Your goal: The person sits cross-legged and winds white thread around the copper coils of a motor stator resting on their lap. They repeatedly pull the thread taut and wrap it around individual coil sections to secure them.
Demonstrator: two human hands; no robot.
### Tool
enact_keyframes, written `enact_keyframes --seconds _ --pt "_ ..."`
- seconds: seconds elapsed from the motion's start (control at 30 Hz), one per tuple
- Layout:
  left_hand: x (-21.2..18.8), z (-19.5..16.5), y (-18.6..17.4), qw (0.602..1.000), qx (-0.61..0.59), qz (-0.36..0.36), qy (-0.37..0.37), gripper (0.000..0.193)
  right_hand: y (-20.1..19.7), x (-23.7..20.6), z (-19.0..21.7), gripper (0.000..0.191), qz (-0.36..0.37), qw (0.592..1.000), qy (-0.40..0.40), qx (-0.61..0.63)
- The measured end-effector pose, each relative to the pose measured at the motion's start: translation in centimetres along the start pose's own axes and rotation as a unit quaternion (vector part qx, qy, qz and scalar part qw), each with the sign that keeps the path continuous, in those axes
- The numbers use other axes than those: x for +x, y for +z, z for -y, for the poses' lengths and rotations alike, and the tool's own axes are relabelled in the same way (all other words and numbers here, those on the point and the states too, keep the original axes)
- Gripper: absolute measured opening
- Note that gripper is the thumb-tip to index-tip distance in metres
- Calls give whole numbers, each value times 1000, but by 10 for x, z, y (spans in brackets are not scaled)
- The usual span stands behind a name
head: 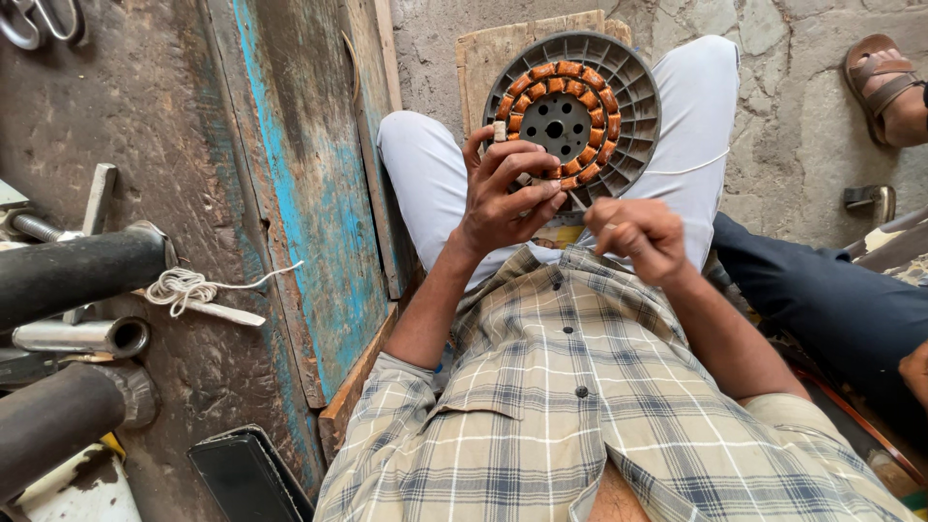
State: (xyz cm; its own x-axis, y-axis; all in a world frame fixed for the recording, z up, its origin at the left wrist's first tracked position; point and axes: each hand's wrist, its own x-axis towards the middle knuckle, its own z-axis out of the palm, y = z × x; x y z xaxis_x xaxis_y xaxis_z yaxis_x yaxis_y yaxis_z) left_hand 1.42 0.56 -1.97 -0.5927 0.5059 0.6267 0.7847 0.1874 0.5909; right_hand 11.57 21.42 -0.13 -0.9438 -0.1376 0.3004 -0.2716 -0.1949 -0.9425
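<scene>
A round grey fan motor stator (628, 87) with a ring of orange-brown copper windings (597, 92) rests upright between my knees. My left hand (503, 193) grips its lower left edge, fingers curled over the windings. My right hand (638, 237) is closed just below the stator, pinching a thin tool or wire that points up toward the coils. My plaid shirt fills the lower part of the view.
A worn wooden bench with blue paint (300, 193) stands to my left, bearing dark metal pipes (77, 275), a stick wound with white string (193, 290) and a black case (242, 478). Another person's dark trouser leg (822, 300) and sandalled foot (884, 87) are at right.
</scene>
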Motion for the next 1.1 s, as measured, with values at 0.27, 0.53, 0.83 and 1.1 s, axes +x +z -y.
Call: enact_keyframes --seconds 0.27,0.53,0.83,1.1 --pt "8 -8 -1 999 14 -1 -36 17 17 1 5 44 47 998 -5 -41" --pt "4 0 6 999 32 -9 -10 20 23 -3 2 47 30 999 -14 -29" --pt "-5 12 6 998 49 19 22 21 33 -8 0 48 37 999 -24 -15" --pt "-7 12 -4 997 7 72 -40 38 35 2 3 46 82 994 -52 -54"
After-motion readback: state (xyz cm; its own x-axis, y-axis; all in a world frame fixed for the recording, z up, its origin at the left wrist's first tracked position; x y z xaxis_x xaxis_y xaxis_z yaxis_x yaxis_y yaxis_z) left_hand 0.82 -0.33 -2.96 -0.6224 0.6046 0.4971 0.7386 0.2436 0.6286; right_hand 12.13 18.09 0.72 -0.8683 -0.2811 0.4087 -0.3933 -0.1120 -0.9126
